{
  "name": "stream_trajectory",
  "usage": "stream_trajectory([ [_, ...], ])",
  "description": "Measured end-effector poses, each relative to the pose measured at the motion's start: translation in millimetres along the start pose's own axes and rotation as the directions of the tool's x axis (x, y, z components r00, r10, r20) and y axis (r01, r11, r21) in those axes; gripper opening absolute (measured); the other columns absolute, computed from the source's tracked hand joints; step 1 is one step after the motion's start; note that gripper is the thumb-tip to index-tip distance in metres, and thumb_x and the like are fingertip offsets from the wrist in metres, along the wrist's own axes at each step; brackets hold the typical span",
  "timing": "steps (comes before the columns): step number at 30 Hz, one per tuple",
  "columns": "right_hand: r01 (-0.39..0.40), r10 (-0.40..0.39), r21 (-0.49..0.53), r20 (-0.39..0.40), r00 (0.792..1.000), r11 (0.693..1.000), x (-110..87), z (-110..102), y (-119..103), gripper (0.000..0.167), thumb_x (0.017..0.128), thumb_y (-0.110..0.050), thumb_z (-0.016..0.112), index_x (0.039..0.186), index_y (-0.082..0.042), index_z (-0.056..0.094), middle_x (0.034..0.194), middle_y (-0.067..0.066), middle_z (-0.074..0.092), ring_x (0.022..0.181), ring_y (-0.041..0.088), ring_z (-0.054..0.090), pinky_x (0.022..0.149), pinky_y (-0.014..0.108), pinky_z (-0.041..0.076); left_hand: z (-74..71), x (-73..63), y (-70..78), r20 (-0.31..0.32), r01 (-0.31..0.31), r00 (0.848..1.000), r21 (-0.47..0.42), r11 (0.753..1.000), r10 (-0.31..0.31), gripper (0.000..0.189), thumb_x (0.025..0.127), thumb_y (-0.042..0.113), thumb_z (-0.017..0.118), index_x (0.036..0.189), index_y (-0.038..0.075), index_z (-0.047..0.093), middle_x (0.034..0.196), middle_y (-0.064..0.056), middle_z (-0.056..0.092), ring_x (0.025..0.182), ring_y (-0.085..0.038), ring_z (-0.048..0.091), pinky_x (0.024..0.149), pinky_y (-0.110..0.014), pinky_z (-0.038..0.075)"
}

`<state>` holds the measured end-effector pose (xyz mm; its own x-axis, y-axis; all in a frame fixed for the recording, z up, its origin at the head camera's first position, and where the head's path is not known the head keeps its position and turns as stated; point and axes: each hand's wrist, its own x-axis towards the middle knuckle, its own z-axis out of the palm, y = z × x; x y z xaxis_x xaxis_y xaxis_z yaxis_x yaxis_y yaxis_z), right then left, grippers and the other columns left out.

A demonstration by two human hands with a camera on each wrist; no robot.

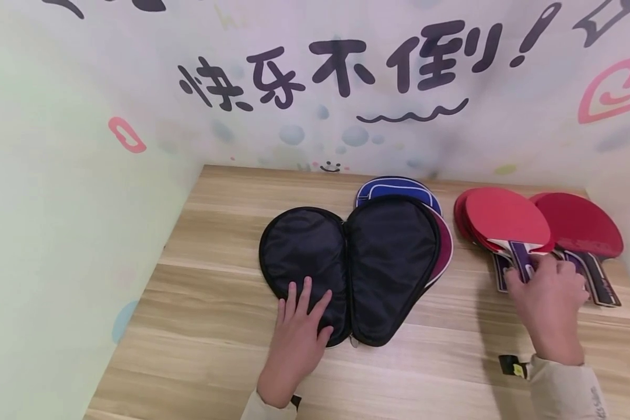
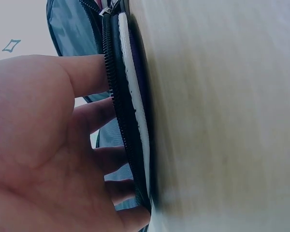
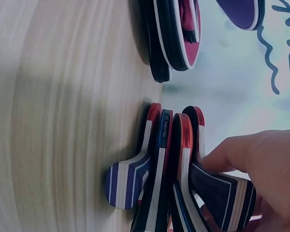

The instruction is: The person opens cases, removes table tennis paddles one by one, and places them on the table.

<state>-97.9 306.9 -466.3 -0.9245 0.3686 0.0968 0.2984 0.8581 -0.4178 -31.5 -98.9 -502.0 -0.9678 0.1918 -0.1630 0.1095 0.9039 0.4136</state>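
A black zippered paddle case (image 1: 391, 262) lies spread open on the wood table in the head view. My left hand (image 1: 296, 338) rests on its left half, fingers spread. The left wrist view shows those fingers (image 2: 89, 75) over the zipper edge (image 2: 121, 92), with a white-trimmed layer beneath. At the right, my right hand (image 1: 551, 303) grips the handle of the top red table tennis paddle (image 1: 509, 216) in a stack. The right wrist view has the thumb and fingers around its dark striped handle (image 3: 224, 193), above several stacked paddles (image 3: 159, 169).
A blue case (image 1: 399, 188) and a maroon case (image 1: 445, 248) with white piping lie under the open case's right half. Beside the gripped paddle is another red paddle (image 1: 583, 224) with a black handle. Printed walls (image 1: 294, 134) border the table's back and sides.
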Motion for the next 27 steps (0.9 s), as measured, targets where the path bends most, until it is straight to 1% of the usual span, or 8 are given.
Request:
stream_trajectory([
  [6,-0.004,0.004,0.016,-0.025,1.0,1.0,-3.0,2,-4,0.051,0.092,-0.021,0.061,0.123,0.019,0.051,0.119,0.046,0.043,0.107,0.066,0.037,0.083,0.072,0.024,-0.9,0.2,-0.4,-0.002,0.002,1.0,-0.008,1.0,-0.002,0.062,0.098,0.033,0.067,0.155,0.028,0.045,0.173,-0.012,0.016,0.159,-0.045,0.008,0.123,-0.069,0.02],
  [9,0.011,-0.006,0.048,-0.103,0.995,0.999,-5.8,3,-8,0.05,0.094,-0.021,0.057,0.125,0.018,0.051,0.121,0.046,0.042,0.112,0.065,0.033,0.09,0.074,0.02,-2.2,-0.4,-0.5,-0.004,0.003,1.0,-0.029,1.0,-0.003,0.062,0.098,0.032,0.067,0.155,0.026,0.044,0.172,-0.012,0.016,0.159,-0.044,0.006,0.123,-0.069,0.019],
  [12,0.136,-0.101,0.135,-0.241,0.965,0.981,-8.6,5,-19,0.041,0.093,-0.013,0.057,0.119,0.018,0.057,0.113,0.042,0.048,0.111,0.059,0.037,0.094,0.069,0.021,-5.9,-2.1,-1.1,-0.048,-0.01,0.999,-0.055,0.998,0.007,0.062,0.098,0.029,0.068,0.155,0.022,0.045,0.172,-0.015,0.017,0.159,-0.046,0.007,0.122,-0.07,0.02],
  [14,0.248,-0.18,0.21,-0.296,0.938,0.946,-10.5,7,-30,0.034,0.092,-0.006,0.059,0.117,0.016,0.062,0.107,0.036,0.055,0.106,0.045,0.047,0.095,0.055,0.029,-10.6,-3.2,-2.2,-0.111,-0.026,0.994,-0.063,0.998,0.019,0.063,0.097,0.027,0.069,0.154,0.019,0.046,0.171,-0.019,0.019,0.158,-0.049,0.009,0.12,-0.071,0.023],
  [17,0.35,-0.281,0.324,-0.242,0.929,0.879,-15.5,12,-51,0.028,0.095,-0.006,0.063,0.119,0.008,0.066,0.101,0.025,0.065,0.091,0.008,0.055,0.086,0.022,0.039,-18.7,-3.7,-5.1,-0.221,-0.003,0.975,-0.077,0.997,-0.015,0.066,0.095,0.025,0.07,0.155,0.014,0.043,0.17,-0.022,0.019,0.157,-0.051,0.011,0.119,-0.07,0.026],
  [20,0.332,-0.315,0.399,-0.111,0.943,0.855,-22.2,18,-68,0.034,0.101,-0.016,0.061,0.132,-0.001,0.064,0.113,0.018,0.07,0.088,-0.02,0.047,0.076,0.003,0.039,-24.5,-3.4,-9.5,-0.263,0.086,0.958,-0.116,0.989,-0.114,0.075,0.096,0.025,0.069,0.159,0.009,0.033,0.17,-0.025,0.011,0.157,-0.05,0.009,0.122,-0.066,0.024],
  [23,0.329,-0.344,0.424,-0.041,0.938,0.844,-26.2,26,-77,0.041,0.103,-0.02,0.06,0.14,-0.002,0.058,0.121,0.019,0.069,0.092,-0.023,0.046,0.077,0.003,0.042,-26.4,-3.0,-13.9,-0.247,0.173,0.946,-0.158,0.972,-0.209,0.082,0.097,0.026,0.067,0.162,0.004,0.022,0.17,-0.029,0.006,0.157,-0.05,0.007,0.124,-0.064,0.022],
  [27,0.342,-0.36,0.441,-0.046,0.932,0.83,-28.9,35,-82,0.044,0.1,-0.016,0.063,0.141,-0.003,0.057,0.121,0.02,0.069,0.09,-0.02,0.047,0.076,0.004,0.044,-25.8,-2.8,-18.9,-0.222,0.234,0.938,-0.169,0.958,-0.268,0.086,0.098,0.027,0.066,0.162,0.0,0.015,0.167,-0.033,0.009,0.156,-0.052,0.011,0.123,-0.065,0.023],
])
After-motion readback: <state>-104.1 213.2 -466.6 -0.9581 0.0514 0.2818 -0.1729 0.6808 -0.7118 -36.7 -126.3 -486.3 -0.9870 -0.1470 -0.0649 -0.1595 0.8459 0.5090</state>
